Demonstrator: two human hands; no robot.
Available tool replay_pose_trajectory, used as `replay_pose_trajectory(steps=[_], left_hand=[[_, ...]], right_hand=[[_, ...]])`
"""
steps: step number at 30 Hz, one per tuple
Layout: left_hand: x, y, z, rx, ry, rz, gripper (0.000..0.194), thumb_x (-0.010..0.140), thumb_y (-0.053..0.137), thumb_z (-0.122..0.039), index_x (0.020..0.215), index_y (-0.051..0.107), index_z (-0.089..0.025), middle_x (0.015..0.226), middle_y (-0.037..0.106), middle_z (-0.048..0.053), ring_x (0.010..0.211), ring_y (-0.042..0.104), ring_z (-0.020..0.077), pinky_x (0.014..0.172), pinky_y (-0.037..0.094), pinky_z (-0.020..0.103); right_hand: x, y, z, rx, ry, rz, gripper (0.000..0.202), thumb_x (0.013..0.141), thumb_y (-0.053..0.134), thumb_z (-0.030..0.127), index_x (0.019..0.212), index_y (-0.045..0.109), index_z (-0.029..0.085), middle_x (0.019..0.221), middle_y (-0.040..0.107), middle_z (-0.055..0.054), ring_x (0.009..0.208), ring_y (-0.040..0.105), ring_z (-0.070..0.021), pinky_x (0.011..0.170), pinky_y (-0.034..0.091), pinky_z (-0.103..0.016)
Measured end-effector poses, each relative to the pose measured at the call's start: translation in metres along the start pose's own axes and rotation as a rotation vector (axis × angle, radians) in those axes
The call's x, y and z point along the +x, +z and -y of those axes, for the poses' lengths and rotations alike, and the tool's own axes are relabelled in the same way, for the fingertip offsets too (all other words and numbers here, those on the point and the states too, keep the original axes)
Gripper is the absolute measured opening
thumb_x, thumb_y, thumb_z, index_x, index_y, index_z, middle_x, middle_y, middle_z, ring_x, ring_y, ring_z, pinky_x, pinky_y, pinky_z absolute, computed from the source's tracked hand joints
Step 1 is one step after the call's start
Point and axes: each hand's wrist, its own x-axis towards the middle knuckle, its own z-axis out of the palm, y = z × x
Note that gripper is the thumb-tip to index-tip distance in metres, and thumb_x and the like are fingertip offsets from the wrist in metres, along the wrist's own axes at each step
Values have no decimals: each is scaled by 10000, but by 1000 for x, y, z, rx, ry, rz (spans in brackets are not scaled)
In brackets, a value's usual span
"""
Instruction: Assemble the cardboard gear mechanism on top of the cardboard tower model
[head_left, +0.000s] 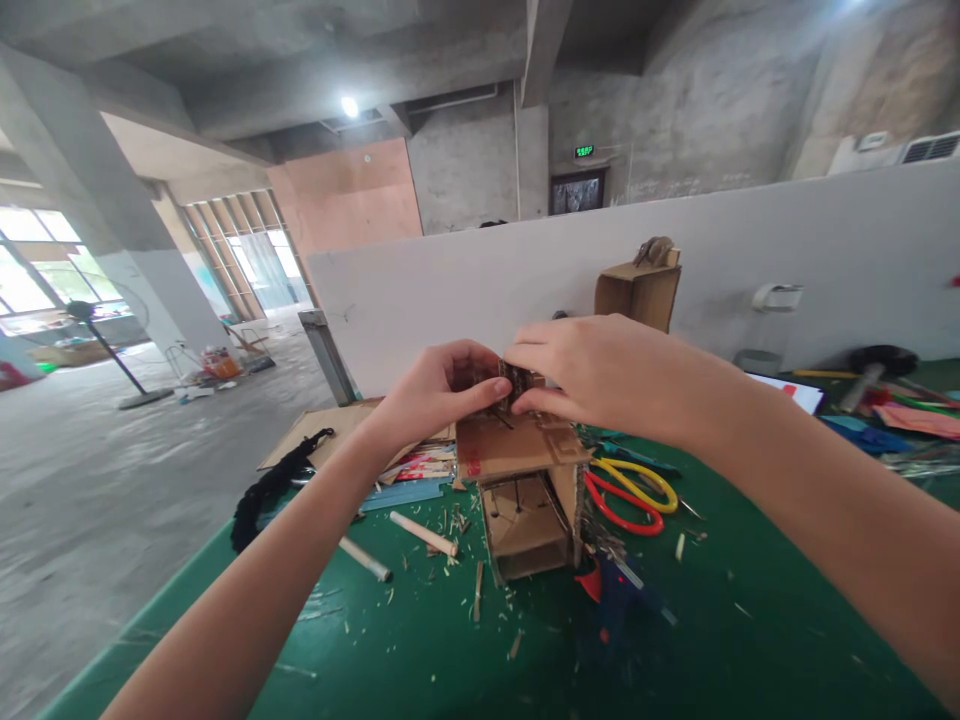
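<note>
A small open-fronted cardboard box stands upright on the green table, with thin dark rods inside. Just above its top, a small dark brown cardboard piece is between my two hands. My left hand is closed on its left side, thumb forward. From the right, my right hand pinches the same piece with bent fingers. My fingers cover much of it, so its exact shape cannot be made out.
Right of the box lie scissors with yellow and red handles and a blue glue gun. Pale sticks, wood scraps and black yarn lie left. Behind, another cardboard box stands by the white partition.
</note>
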Motion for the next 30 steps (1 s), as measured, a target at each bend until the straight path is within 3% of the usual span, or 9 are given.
replay_pose_trajectory(steps=[5, 8, 10, 16, 22, 26, 28, 30], left_hand=[[-5, 0, 3, 37, 63, -23, 274, 814, 629, -333, 1005, 547, -153, 861, 644, 49, 751, 594, 123, 654, 480, 249], [-7, 4, 3, 78, 87, -47, 268, 856, 572, -341, 1059, 506, -178, 833, 623, 25, 703, 557, 107, 612, 443, 237], [-6, 7, 2, 122, 111, -54, 230, 875, 533, -343, 1037, 500, -182, 815, 596, 13, 682, 534, 105, 598, 423, 239], [4, 10, 1, 277, 211, -72, 109, 895, 442, -284, 892, 491, -188, 726, 515, -16, 673, 483, 113, 613, 398, 252], [15, 2, -3, 524, 203, -33, 394, 968, 280, -333, 700, 525, -181, 642, 513, -5, 631, 474, 127, 620, 386, 287], [11, 0, -9, 602, 280, -92, 372, 976, 272, -364, 877, 579, -178, 810, 619, 38, 765, 565, 151, 734, 435, 318], [4, 0, -11, 616, 316, -100, 240, 937, 390, -334, 1016, 559, -183, 918, 641, 47, 810, 589, 151, 761, 457, 316], [-3, 0, -10, 643, 311, -76, 233, 851, 528, -286, 1061, 534, -185, 946, 645, 44, 810, 604, 151, 748, 480, 306]], right_hand=[[-7, 9, 5, 37, 34, -62, 319, 893, 503, 380, 1107, 605, 167, 1056, 659, -87, 815, 628, -236, 556, 389, -323], [-17, 22, 10, 153, 159, -148, 549, 866, 535, 432, 1328, 458, 145, 1200, 621, -124, 913, 634, -283, 643, 466, -377], [-24, 31, 14, 262, 254, -215, 561, 870, 540, 393, 1369, 413, 170, 1245, 606, -114, 975, 626, -283, 719, 491, -398], [-29, 42, 26, 574, 348, -367, 356, 881, 532, 247, 1237, 543, 229, 1194, 643, -32, 1023, 614, -191, 838, 504, -326], [-24, 44, 30, 654, 351, -408, 351, 869, 535, 222, 1218, 563, 209, 1150, 666, -30, 997, 629, -174, 854, 509, -316], [-23, 47, 29, 650, 385, -448, 334, 865, 540, 215, 1194, 584, 187, 1133, 679, -46, 971, 643, -178, 846, 511, -320], [-23, 48, 29, 655, 393, -465, 310, 871, 533, 217, 1172, 599, 187, 1125, 684, -48, 968, 646, -179, 824, 514, -312], [-22, 48, 30, 655, 394, -474, 287, 880, 519, 219, 1149, 612, 189, 1111, 690, -49, 964, 647, -180, 802, 514, -306]])
